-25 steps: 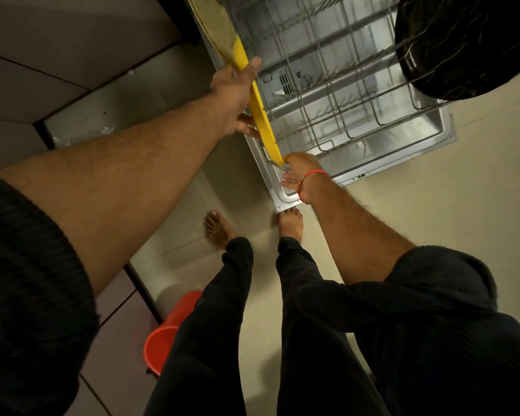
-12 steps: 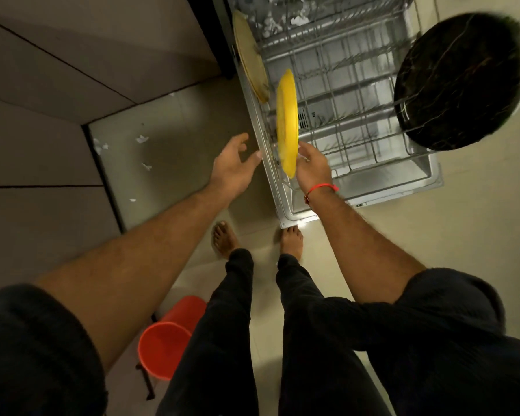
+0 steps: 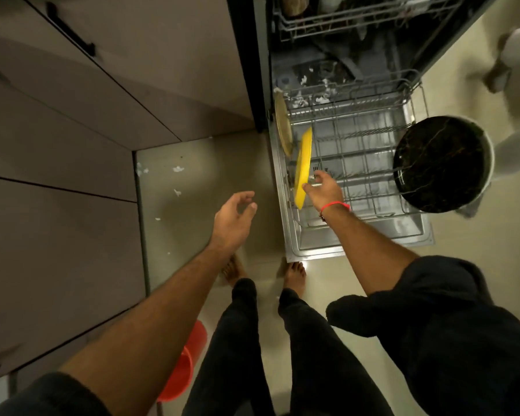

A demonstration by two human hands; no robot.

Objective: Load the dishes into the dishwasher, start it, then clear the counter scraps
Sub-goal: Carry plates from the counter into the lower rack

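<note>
- Rack [image 3: 370,163]: lower wire basket of the dishwasher, pulled out over the open door; landmark for the entries below.
- Yellow plate [image 3: 303,168]: on edge at the rack's left side, roughly upright, leaning a little.
- Tan plate [image 3: 282,127]: on edge at the rack's left side, just behind the yellow plate, toward the tub.
- Black dish [image 3: 440,163]: round, dark with thin veining and a pale outer wall, tilted at the rack's right edge.
- Right hand [image 3: 323,187]: over the rack's front left, fingers loosely spread, fingertips at the yellow plate's lower edge; blur leaves it unclear whether they touch. Red thread on the wrist.
- Left hand [image 3: 233,219]: left of the rack, above the floor, fingers relaxed and slightly curled, holding nothing.
- Upper rack [image 3: 327,22]: inside the tub, behind the rack; contents blurred.
- Red bucket [image 3: 180,367]: on the floor, well in front of the rack, by the left leg.
- Drawers [image 3: 72,121]: grey fronts, left of the rack.
</note>
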